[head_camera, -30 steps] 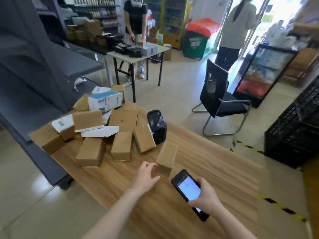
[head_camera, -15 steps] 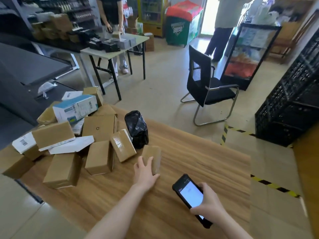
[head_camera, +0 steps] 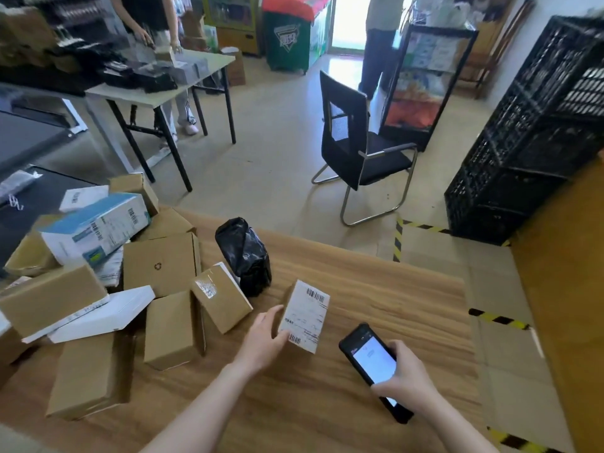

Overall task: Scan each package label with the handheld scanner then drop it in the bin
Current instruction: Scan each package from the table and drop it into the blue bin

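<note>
Boxes (head_camera: 163, 266) are lying in a loose heap on the left part of the wooden tabletop (head_camera: 376, 289), most of them brown and a few white. A black bag (head_camera: 245, 256) is sitting just beside the heap, at the tabletop's far edge.

Nearer the person, the package (head_camera: 305, 322) is sitting apart from the heap, between the bag and the scanner (head_camera: 372, 364). Its white label (head_camera: 310, 299) is facing up toward the camera, with barcodes showing at the top and at the near corner (the print is too small to read). The left hand (head_camera: 264, 338) is holding the package by its left side: the grip is clamped on it, with the thumb touching the near left corner and the fingers running along the left edge. Whether the package is resting flat or is being tipped up cannot be told.

The right hand (head_camera: 405, 384) is holding the scanner, its grip wrapped round the near half of the black body. The lit screen is facing up, and the far end is pointing toward the package without touching it.

Beyond the tabletop, a black chair (head_camera: 356, 148) is standing on the floor, and black crates (head_camera: 539, 125) are stacked at the right.
</note>
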